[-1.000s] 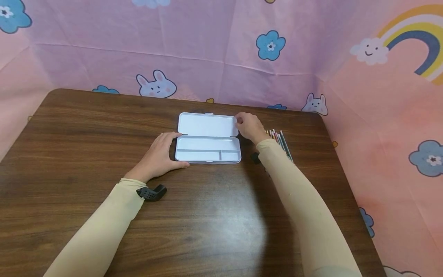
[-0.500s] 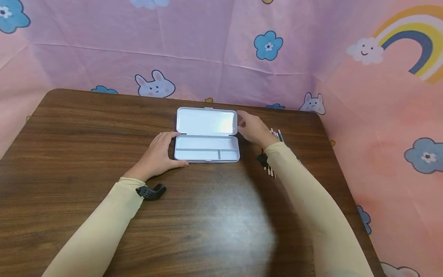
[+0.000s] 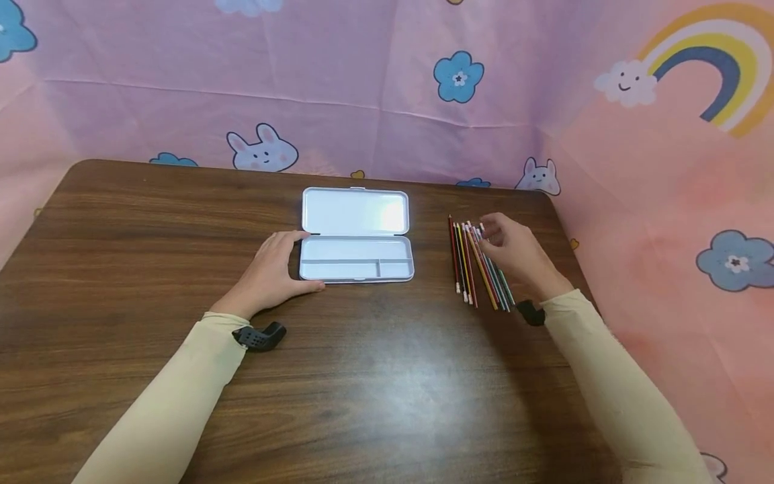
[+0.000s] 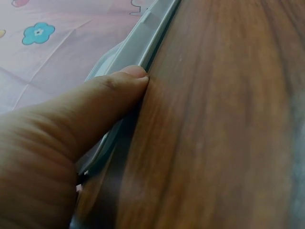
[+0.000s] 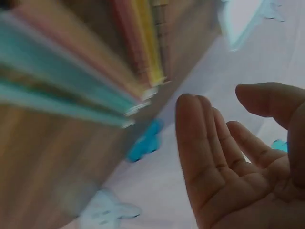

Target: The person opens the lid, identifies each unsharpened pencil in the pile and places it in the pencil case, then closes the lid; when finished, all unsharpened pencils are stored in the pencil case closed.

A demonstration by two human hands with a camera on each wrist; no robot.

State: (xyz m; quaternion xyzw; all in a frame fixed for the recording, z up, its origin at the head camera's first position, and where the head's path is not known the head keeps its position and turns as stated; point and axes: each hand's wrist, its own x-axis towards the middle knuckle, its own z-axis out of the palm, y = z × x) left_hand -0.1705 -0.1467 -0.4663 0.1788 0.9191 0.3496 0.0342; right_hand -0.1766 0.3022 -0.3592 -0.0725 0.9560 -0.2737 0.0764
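Note:
A white pencil case point(image 3: 357, 249) lies with its lid point(image 3: 347, 212) folded back, showing a long compartment and two smaller ones. My left hand point(image 3: 272, 275) holds its left end, with the thumb along the front edge and the fingers near the hinge. In the left wrist view that thumb point(image 4: 109, 93) presses against the side of the case. To the right, a bundle of several coloured pencils point(image 3: 465, 259) lies on the table. My right hand point(image 3: 520, 255) hovers over their far right ends, fingers apart and holding nothing, as the right wrist view also shows.
The brown wooden table point(image 3: 338, 390) has its right edge just beyond the pencils. Behind it hangs a pink and purple cloth point(image 3: 338, 94) printed with flowers, rabbits and a rainbow. Each wrist wears a black camera band point(image 3: 260, 336).
My right hand has let go of the lid, which now leans further back, and has moved right to the pencils. The left hand keeps its place on the case.

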